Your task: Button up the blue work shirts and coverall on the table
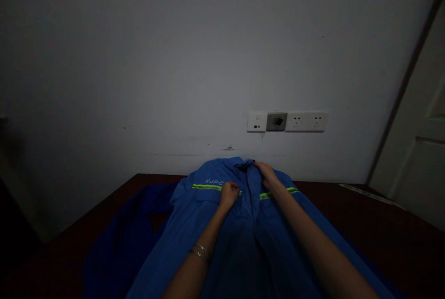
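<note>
A blue work jacket [194, 225] with a yellow-green reflective stripe across the chest lies spread front-up on a dark brown table [365, 215], its collar toward the wall. My left hand [228, 194] is closed on the jacket's front placket just below the stripe. A silver bracelet circles that wrist. My right hand [264, 173] is closed on the fabric at the collar, a little farther away and to the right. One sleeve spreads out to the left.
A grey-white wall rises right behind the table, with a row of white sockets and a grey switch plate [287, 122]. A white door [417, 150] stands at the right. The room is dim.
</note>
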Demonstrator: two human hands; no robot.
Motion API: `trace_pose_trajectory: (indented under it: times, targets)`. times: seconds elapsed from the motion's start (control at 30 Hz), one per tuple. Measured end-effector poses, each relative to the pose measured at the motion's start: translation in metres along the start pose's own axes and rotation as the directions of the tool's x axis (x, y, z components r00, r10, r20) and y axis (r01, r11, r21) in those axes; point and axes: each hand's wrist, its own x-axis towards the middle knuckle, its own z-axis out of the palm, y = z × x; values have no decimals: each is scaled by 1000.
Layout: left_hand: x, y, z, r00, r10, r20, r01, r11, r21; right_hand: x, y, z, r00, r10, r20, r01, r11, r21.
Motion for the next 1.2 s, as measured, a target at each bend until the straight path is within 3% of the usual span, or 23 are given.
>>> trace_pose_trajectory:
  times: [0.17,0.33,0.4,0.47,0.53,0.6,0.67,0.97,1.2]
  targets:
    - [0,3,-1,1000,-17,6,17,1000,-4,2,15,4,1000,0,23,1,1000,-31]
    - [-1,2,0,999,-47,26,46,998,35,-13,15,-9,998,-33,50,42,983,-180]
    - [-1,2,1,998,-60,24,59,998,34,-23,11,-20,995,-81,53,95,923,-374]
    - [0,2,2,996,-86,19,86,996,-7,-35,8,-30,990,-105,98,143,797,-587]
    - [1,3,2,994,-110,24,111,992,-62,-46,8,-38,983,-25,180,142,727,-672]
    - [1,5,1,992,-119,41,123,987,-105,-57,9,-41,959,115,257,82,761,-644]
    - [1,8,-1,990,-128,64,135,982,-134,-64,12,-39,938,173,300,36,813,-582]
    - [-3,28,-20,988,-84,128,111,970,-217,-63,9,-21,984,-104,148,158,891,-426]
    - [-8,45,-38,967,-42,251,105,963,-246,-45,12,-2,986,-149,74,165,938,-305]
